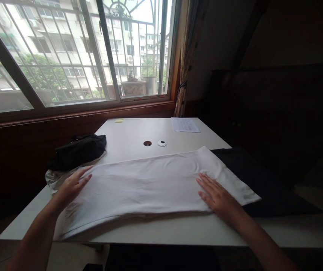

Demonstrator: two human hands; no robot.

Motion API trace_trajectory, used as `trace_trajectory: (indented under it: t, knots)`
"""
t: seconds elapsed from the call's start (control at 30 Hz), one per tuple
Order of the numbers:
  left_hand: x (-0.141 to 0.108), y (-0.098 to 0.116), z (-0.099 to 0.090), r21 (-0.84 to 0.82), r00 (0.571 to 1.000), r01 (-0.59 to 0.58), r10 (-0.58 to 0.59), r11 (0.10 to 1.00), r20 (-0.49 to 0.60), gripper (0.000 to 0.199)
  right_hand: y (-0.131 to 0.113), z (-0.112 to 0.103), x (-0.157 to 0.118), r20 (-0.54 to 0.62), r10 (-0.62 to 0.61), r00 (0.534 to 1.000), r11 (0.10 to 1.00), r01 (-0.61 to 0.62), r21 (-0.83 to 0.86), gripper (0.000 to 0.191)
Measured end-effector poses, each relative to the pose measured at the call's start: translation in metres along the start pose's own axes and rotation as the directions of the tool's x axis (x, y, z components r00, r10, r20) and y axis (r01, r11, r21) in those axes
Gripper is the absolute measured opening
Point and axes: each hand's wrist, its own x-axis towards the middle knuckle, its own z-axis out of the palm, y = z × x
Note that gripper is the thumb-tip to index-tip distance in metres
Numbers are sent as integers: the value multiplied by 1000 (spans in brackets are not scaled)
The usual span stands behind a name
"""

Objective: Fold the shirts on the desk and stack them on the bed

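A white garment [147,184], folded into a long shape that looks like trousers, lies across the table in front of me. At its left end rests my left hand [72,187], fingers stretched out along the edge of the cloth. My right hand [215,194] lies flat on the right part of the garment, its fingers apart. Small wrinkles show in the fabric just beyond the right fingertips. Under the garment's right end a dark cloth [265,184] spreads over the table's right side. Neither hand grips anything.
A heap of black and light clothing [79,152] sits at the table's left edge. On the white table [130,133] are printed papers [185,125], a yellow note [119,121], a round cable hole [147,143] and its cover [162,143]. A barred window [73,52] stands behind.
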Motion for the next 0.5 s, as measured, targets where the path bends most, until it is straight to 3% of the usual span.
trace_trajectory:
  t: [0.13, 0.27, 0.37, 0.5]
  knots:
    - [-46, -15, -14, 32, 980, 151, -146, 988, -136, 68, 2, 3, -1, -23, 1, 1000, 1000, 0, 30, 52]
    - [-90, -24, -10, 66, 929, 352, -340, 934, -147, 76, 6, 6, -3, -31, -7, 999, 999, 8, 52, 52]
    - [-107, -12, -5, 46, 882, 450, -436, 892, -180, 86, 8, 8, -5, -29, -11, 1000, 998, 13, 61, 52]
    - [-108, 9, -6, 25, 848, 512, -501, 858, -172, 92, 9, 9, -5, -22, -15, 1000, 998, 16, 56, 52]
